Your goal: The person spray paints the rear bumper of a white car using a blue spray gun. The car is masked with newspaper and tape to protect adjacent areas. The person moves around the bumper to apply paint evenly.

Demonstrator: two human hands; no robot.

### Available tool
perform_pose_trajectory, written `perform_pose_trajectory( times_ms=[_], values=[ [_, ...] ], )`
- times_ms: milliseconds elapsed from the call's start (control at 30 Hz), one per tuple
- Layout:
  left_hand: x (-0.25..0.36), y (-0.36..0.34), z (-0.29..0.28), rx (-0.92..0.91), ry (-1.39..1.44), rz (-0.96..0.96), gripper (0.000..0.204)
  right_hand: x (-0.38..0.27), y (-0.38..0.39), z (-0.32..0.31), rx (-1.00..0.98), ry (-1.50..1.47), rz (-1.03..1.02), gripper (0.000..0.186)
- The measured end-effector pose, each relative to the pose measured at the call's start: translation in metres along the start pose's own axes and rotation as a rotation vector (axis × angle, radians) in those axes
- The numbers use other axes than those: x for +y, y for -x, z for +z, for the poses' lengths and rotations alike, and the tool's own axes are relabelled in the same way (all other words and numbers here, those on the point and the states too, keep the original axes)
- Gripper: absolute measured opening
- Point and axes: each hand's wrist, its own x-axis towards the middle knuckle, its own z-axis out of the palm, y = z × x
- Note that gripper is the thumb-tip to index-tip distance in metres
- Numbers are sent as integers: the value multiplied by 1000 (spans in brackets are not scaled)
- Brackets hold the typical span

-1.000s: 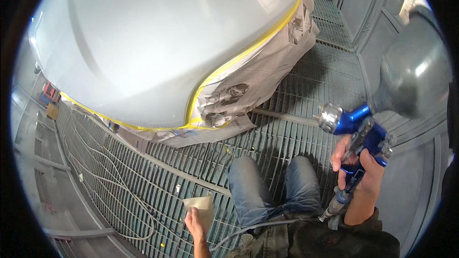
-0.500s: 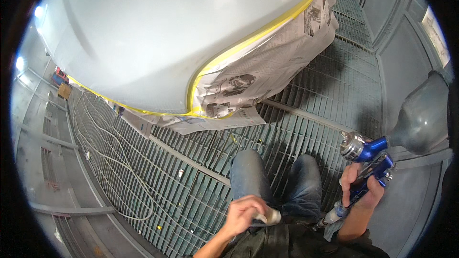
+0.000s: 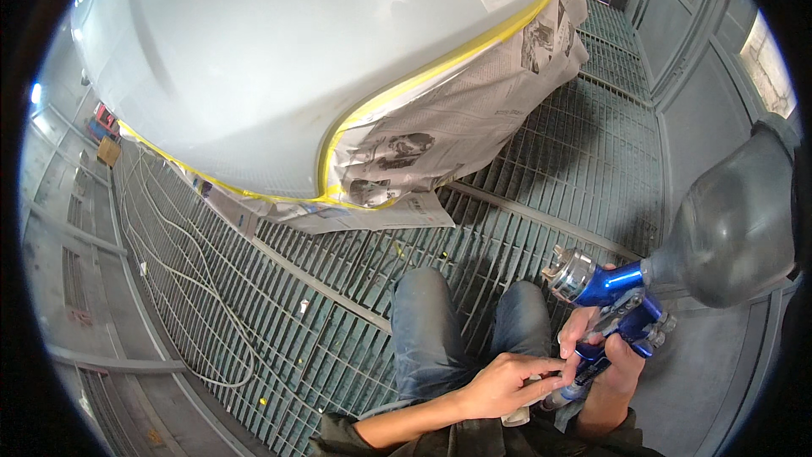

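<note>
My right hand (image 3: 616, 368) is wrapped round the handle of a blue spray gun (image 3: 614, 286) with a silver air cap. The gun points left, and a smoky, dark plastic paint cup (image 3: 734, 220) sits on it toward the right edge. My left hand (image 3: 512, 385) reaches in beside the lower handle, its fingertips at the fingers of my right hand. A small whitish piece (image 3: 516, 416) shows under the left palm; its kind is unclear. In front stands a grey primed car body panel (image 3: 254, 59), edged with yellow masking tape (image 3: 406, 85) and masking paper (image 3: 457, 131).
Metal floor grating (image 3: 355, 275) runs below and around my knees (image 3: 427, 322). A pale hose (image 3: 203, 288) lies looped on it at the left. Grey wall panels (image 3: 706, 110) with window openings stand at the right. A cardboard box (image 3: 108, 151) is at the far left.
My left hand has moved right, from my lap to the gun's handle. The right hand has brought the spray gun left and slightly down. The view has shifted slightly.
</note>
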Motion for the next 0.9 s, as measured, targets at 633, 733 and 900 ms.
perform_pose_trajectory(
  times_ms=[633,733,900],
  values=[
    [8,18,23,88,-48,16,25,-1,18,0,-108,147,-65,60],
    [9,19,31,130,-67,69,20,-5,26,1,-88,128,-36,56],
    [7,28,36,122,-63,28,25,-4,30,2,-151,135,-29,57]
  ],
)
